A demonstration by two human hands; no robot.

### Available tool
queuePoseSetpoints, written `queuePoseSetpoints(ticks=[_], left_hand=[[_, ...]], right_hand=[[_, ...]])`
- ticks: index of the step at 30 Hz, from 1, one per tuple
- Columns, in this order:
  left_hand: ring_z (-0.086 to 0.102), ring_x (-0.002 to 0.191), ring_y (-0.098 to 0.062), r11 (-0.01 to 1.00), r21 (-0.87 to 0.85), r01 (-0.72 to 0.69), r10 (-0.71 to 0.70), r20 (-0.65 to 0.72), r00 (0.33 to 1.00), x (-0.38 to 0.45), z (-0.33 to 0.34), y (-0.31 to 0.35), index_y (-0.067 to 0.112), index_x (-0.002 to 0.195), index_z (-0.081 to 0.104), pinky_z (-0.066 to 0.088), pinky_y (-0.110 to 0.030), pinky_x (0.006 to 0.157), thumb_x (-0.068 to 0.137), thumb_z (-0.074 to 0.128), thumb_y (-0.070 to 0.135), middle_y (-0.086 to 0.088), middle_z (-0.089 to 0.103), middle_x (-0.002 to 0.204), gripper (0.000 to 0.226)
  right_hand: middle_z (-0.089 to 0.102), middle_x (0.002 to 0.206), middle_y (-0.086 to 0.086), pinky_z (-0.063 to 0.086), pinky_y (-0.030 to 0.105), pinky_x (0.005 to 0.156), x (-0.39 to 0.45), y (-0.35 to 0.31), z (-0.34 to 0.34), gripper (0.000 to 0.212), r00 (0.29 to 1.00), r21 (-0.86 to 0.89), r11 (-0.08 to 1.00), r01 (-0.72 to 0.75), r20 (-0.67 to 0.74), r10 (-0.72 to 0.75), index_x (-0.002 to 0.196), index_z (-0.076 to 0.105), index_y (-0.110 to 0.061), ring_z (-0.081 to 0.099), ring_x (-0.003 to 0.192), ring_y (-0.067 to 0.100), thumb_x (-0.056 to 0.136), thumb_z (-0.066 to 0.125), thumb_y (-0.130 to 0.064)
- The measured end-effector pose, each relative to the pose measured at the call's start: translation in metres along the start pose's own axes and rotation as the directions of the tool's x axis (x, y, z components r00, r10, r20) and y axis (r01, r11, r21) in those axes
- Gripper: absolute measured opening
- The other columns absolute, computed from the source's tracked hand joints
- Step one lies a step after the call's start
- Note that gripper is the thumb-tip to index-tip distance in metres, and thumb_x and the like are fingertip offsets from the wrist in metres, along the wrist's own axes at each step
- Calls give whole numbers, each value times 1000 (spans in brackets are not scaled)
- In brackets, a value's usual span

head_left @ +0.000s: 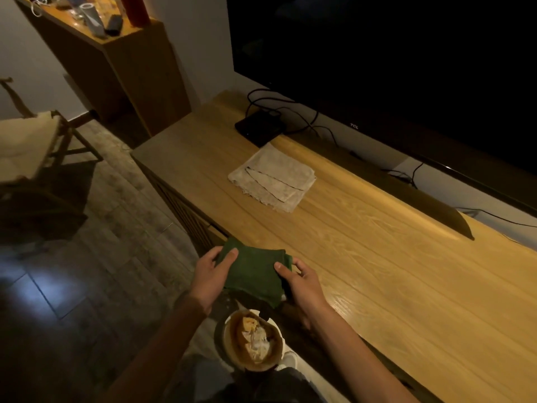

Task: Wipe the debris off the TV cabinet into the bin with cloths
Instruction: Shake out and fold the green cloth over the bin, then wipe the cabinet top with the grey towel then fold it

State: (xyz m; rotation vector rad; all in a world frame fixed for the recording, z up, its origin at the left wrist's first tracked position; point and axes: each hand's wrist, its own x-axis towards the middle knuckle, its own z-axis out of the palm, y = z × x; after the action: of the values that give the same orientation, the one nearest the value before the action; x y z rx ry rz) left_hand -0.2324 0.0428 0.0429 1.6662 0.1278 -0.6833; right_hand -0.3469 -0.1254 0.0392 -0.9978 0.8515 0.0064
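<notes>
Here the green cloth (255,274) sits folded at the front edge of the counter (377,257), half overhanging it, with the bin (252,341) on the floor directly below. The left hand (210,276) pinches the cloth's left side, thumb on top, and the right hand (302,282) grips its right side the same way, so both hands are closed on the one cloth. The bin already holds crumpled pale scraps. A second, beige cloth (273,178) lies flat and untouched further along the counter, towards the back edge near the TV (392,59).

To finish this sweep well, keep the cloth's leading edge pressed flat to the wood until it clears the front edge, then tip it so that anything gathered drops straight down; the bin's mouth looks fairly narrow, so aim matters. Shake gently over the bin rather than over the floor. The light is dim, and I cannot tell whether any debris remains on the counter or clings to the cloth.
</notes>
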Motion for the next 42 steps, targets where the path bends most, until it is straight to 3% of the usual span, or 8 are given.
queuePoseSetpoints(ticks=[4, 8, 12, 20, 28, 34, 39, 42], left_hand=[[75, 93, -19, 996, 85, -8, 4, 45, 999, 35, 9, 4, 25, 103, 71, 61, -27, 67, 95, 66, 31, -2, 78, 100, 11], [63, 118, -25, 976, 215, 25, -44, 85, 995, 82, 11, 11, 12, 133, 59, 54, -43, 100, 95, 66, 35, -8, 63, 131, 45], [66, 115, -24, 957, 285, 54, -100, 149, 984, 136, 5, 15, 12, 138, 57, 57, -44, 96, 94, 65, 39, -10, 64, 134, 52], [56, 129, -29, 873, 482, 75, -188, 190, 964, 233, -10, 16, 13, 141, 54, 47, -49, 108, 95, 63, 42, -12, 58, 141, 54], [66, 113, -31, 725, 688, -26, -218, 265, 939, 290, -26, 27, 13, 130, 62, 53, -47, 99, 97, 61, 39, -11, 69, 125, 42], [65, 70, -23, 475, 837, -271, -23, 320, 947, 317, -26, 65, 22, 72, 61, 57, -36, 71, 88, 52, 49, 0, 66, 68, 33], [65, 91, -27, 433, 784, -444, 174, 411, 895, 365, 16, 114, 16, 109, 67, 57, -45, 83, 92, 50, 50, -6, 70, 100, 42], [64, 103, -33, 490, 787, -375, 103, 375, 921, 390, 47, 128, 8, 127, 61, 55, -43, 89, 93, 51, 54, -13, 68, 117, 57]], right_hand=[[81, 102, 10, 62, 47, 89, 26, 1, -1, 15, 997, 31, 1000, 1, -72, 1, 113, 71, -15, 78, 95, 28, 98, 69, -18], [82, 95, 4, 64, 39, 77, 57, -2, 7, 10, 989, 35, 999, -7, -150, 12, 108, 72, -20, 79, 87, 22, 100, 67, -24], [81, 92, 5, 64, 39, 72, 90, -6, 24, 10, 972, 50, 998, -45, -226, 55, 106, 73, -20, 79, 84, 24, 101, 65, -25], [78, 104, 13, 57, 60, 94, 154, -8, 67, 12, 912, -17, 997, -78, -406, 64, 100, 74, -17, 74, 100, 36, 102, 63, -20], [75, 99, 3, 60, 49, 89, 177, -13, 89, 13, 882, -220, 968, -117, -471, 0, 97, 70, -22, 71, 99, 27, 104, 60, -25], [69, 86, -8, 51, 27, 66, 187, -45, 54, 20, 775, -481, 853, -204, -611, -159, 103, 71, -24, 70, 87, 19, 101, 60, -40], [71, 112, 8, 52, 37, 92, 235, -101, 15, 27, 668, -379, 906, -187, -725, -165, 119, 65, -11, 66, 103, 26, 100, 64, -31], [68, 123, 11, 52, 38, 95, 263, -124, 8, 39, 679, -295, 940, -172, -727, -104, 129, 58, -10, 63, 105, 24, 99, 67, -33]])
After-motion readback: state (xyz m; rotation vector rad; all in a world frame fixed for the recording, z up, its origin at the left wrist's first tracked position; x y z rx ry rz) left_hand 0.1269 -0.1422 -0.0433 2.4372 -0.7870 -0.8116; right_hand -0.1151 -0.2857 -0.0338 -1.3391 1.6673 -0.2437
